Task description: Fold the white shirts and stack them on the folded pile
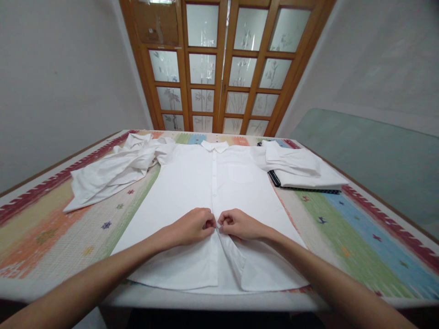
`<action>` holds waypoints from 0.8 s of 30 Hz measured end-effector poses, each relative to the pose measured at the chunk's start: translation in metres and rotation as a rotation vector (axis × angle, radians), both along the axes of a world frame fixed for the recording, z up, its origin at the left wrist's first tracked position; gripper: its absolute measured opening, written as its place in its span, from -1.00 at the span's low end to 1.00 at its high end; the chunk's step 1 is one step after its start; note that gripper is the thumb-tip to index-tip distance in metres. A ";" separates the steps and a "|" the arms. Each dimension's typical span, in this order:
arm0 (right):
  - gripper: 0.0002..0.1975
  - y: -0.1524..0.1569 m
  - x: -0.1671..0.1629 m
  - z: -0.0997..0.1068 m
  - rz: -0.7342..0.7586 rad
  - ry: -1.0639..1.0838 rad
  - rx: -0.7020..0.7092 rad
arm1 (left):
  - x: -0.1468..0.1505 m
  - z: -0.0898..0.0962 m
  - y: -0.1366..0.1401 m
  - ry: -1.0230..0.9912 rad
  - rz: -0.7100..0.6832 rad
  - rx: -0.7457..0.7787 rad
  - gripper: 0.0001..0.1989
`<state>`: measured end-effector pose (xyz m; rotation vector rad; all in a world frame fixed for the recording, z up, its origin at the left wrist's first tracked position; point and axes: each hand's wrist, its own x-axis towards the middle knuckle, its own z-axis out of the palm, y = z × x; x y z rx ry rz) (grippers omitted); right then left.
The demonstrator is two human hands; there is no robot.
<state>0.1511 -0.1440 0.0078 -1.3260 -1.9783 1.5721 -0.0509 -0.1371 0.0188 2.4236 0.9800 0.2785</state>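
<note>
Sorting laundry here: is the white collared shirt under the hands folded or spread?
Spread: the white collared cloth shirt lies front up, collar far, hem near.

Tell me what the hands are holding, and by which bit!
The left hand and right hand pinch the white shirt by its front edges, low down where the front opens.

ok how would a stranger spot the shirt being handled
In front of the wooden doors lies a colourful striped cloth. At its middle is the white shirt, collar toward the doors, pinched by the left hand and right hand. It alone is spread flat, between crumpled white fabric on the left and a folded stack on the right.
</note>
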 end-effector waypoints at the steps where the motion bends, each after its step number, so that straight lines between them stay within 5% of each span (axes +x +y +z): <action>1: -0.90 0.000 0.000 0.000 -0.001 0.005 0.006 | 0.000 0.001 0.000 0.002 0.010 -0.023 -0.82; 24: -0.87 -0.005 -0.003 0.003 0.012 0.031 -0.015 | 0.007 0.008 -0.009 -0.034 0.220 -0.190 -0.82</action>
